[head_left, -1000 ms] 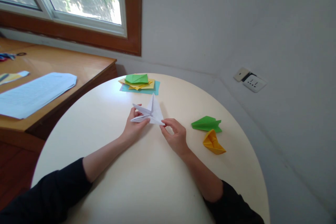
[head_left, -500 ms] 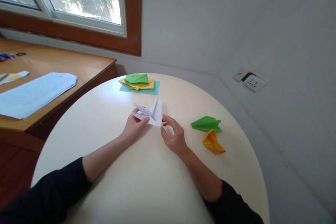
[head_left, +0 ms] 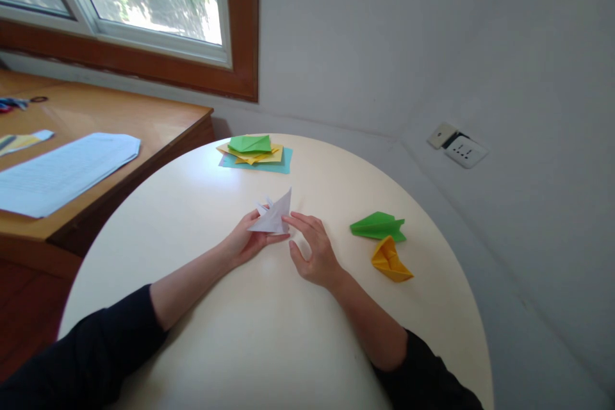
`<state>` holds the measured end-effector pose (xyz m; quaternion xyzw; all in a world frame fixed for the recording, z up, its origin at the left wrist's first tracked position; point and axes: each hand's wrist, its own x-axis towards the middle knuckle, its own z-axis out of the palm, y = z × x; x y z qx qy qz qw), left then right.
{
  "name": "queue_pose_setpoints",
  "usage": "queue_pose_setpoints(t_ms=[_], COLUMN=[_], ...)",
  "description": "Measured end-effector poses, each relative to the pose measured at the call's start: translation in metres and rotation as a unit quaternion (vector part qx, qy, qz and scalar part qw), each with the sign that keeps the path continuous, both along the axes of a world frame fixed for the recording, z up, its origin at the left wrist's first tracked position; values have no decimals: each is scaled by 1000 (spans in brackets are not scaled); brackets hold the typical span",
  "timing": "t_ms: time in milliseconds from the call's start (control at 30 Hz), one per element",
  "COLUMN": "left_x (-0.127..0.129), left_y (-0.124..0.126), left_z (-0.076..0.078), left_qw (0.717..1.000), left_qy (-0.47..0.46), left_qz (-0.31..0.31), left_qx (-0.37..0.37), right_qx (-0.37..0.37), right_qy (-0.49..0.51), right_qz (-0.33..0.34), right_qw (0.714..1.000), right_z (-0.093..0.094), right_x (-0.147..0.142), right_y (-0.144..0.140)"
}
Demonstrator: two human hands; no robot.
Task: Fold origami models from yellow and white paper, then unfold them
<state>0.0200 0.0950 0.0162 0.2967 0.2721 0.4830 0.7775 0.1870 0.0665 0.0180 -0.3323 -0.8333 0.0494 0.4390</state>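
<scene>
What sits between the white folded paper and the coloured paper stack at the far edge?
Nothing: in the head view only bare round table separates the white folded paper from the coloured paper stack.

So the white folded paper piece (head_left: pixel 273 216) got flattened a lot: a second ago it was splayed open, with one flap pointing off to 9 o'clock and a tall one sticking up at 12; now it's closed into one compact triangle with the tip toward 1 o'clock. The right hand (head_left: pixel 311 251) opened up from a pinch at the paper's corner, and its fingertips (head_left: pixel 288 220) now lie against the paper's right edge. The left hand (head_left: pixel 246 240) slid in under the paper, cupping it from 7 o'clock.
</scene>
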Motion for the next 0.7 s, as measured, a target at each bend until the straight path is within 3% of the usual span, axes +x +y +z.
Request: queue_pose_setpoints(t_ms=[333,700], left_x=[-4,-5], left_y=[5,8], left_z=[0,1], left_qw=[991,993], left_qy=[-5,-19], left_qz=[-83,-107], left_qx=[-102,-56], right_qx=[17,-12], right_qy=[-61,-64], right_qz=[-11,-45], right_qw=[998,997], right_z=[-2,-9], right_x=[-4,-5], right_y=[2,6])
